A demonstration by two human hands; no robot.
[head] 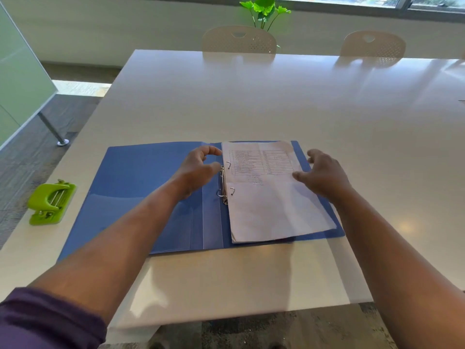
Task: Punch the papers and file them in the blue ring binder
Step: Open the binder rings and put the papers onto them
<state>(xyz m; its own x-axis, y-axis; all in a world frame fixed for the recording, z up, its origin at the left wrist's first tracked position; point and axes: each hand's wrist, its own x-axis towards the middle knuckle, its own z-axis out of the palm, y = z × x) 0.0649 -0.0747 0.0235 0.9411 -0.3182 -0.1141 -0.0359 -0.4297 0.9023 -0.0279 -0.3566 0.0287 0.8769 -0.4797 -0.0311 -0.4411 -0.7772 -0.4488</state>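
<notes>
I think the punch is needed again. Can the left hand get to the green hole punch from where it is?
Probably yes: the hole punch stands alone near the table's left edge, beside the binder, and nothing lies between it and the left hand.

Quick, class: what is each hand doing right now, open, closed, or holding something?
Left hand: open, fingers curled, holding nothing, above the binder beside the rings.
Right hand: open, holding nothing, at the right edge of the papers.

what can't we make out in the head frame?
- Printed table on the papers: too small and blurred to read.
- Ring mechanism: upper end behind the left hand.
- Blue ring binder: near-left corner under the forearm.
- Green hole punch: tray contents hidden.
</notes>
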